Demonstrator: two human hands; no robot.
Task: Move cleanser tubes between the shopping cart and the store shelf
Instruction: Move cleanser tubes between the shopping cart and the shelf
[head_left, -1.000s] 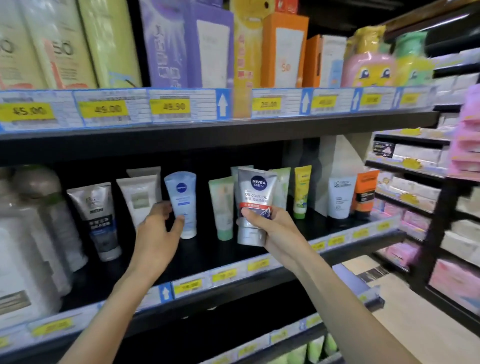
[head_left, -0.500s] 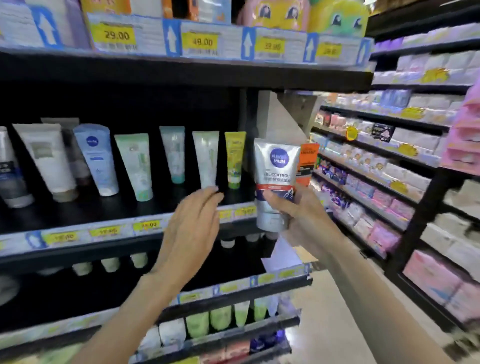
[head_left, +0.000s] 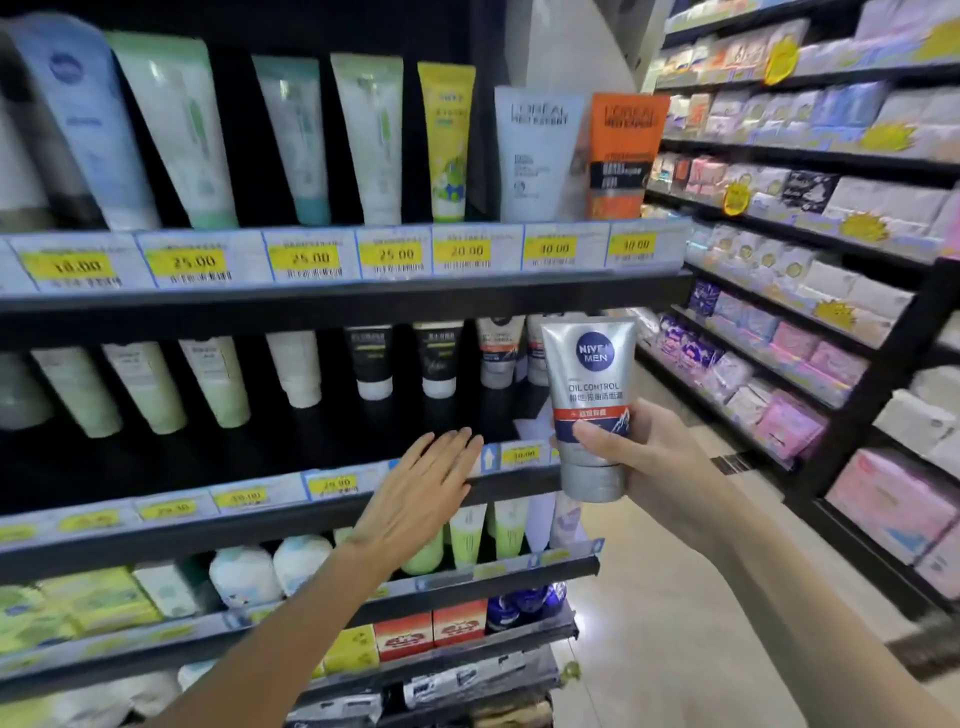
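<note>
Standing along the upper left of the frame: a row of cleanser tubes on the top shelf (head_left: 337, 306), caps down, above yellow price labels. Reaching in at lower centre: left hand (head_left: 415, 499), fingers straight and spread, holding nothing, hovering in front of the middle shelf edge (head_left: 249, 525). Gripping just right of centre: right hand (head_left: 644, 462), thumb and fingers curled round the lower half of a silver Nivea Men tube (head_left: 589, 405). Standing upright in that grip, long axis vertical, cap at the bottom, label facing the camera. Sitting directly behind and slightly left of the tube: matching silver tubes (head_left: 498, 358) on the middle shelf. Judging the right hand the nearer one by far; tube already in its fingers. Showing no cart anywhere. Filling the right of the frame: pastel packs (head_left: 795, 410) on further shelves.
</note>
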